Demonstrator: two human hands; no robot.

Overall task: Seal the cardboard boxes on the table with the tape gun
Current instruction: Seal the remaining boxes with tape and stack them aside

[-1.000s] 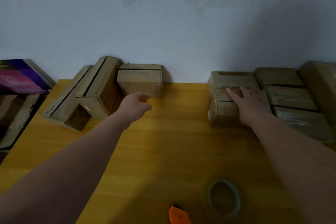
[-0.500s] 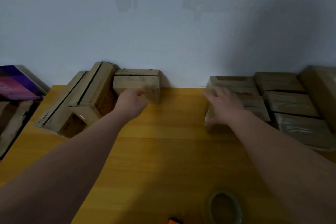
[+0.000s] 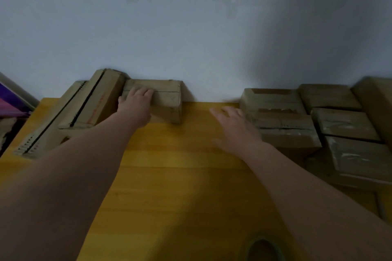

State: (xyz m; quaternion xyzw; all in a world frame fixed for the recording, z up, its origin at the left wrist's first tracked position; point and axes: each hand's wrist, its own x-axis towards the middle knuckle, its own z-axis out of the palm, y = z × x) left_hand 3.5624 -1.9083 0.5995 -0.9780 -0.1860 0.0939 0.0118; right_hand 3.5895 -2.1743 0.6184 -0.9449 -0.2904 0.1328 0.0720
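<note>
The left hand grasps the small box, fingers laid over its top and thumb down its left side. The box stands at the far edge of the table, against the wall and touching the long boxes leaning at the far left corner. Its top seam looks untaped.

The right hand, blurred, hangs released with fingers spread and holding nothing, low over the table just beside the taped boxes stacked along the right edge.

A tape roll shows at the near edge; no tape gun is in view.

This looks like the fetching step. Next, the box probably needs drawing toward the near middle, seam up, flaps held flat, before tape can go on.
</note>
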